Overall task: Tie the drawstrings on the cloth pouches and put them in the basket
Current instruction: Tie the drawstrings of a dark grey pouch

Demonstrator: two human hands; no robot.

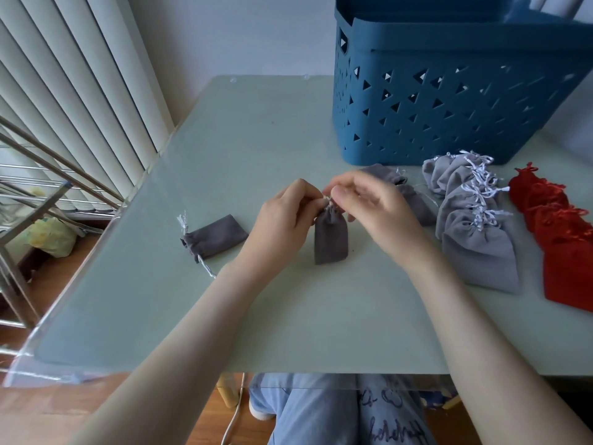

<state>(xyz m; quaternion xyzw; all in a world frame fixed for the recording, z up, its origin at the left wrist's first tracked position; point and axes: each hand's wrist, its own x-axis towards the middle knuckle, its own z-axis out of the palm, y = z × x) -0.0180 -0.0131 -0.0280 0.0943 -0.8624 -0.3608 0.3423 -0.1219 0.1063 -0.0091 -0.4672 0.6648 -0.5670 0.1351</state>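
Note:
A dark grey cloth pouch (330, 237) lies at the middle of the table, its gathered neck pointing away from me. My left hand (282, 221) and my right hand (372, 207) both pinch its white drawstring at the neck. Another dark grey pouch (216, 236) with its neck drawn in lies to the left. More dark grey pouches (414, 200) lie behind my right hand. The blue basket (449, 101) with triangle cut-outs stands at the back right.
A row of light grey pouches (475, 220) and a row of red pouches (561, 239) lie overlapping on the right. The pale green table (256, 139) ends at a left edge beside vertical blinds and a metal rack (38, 194).

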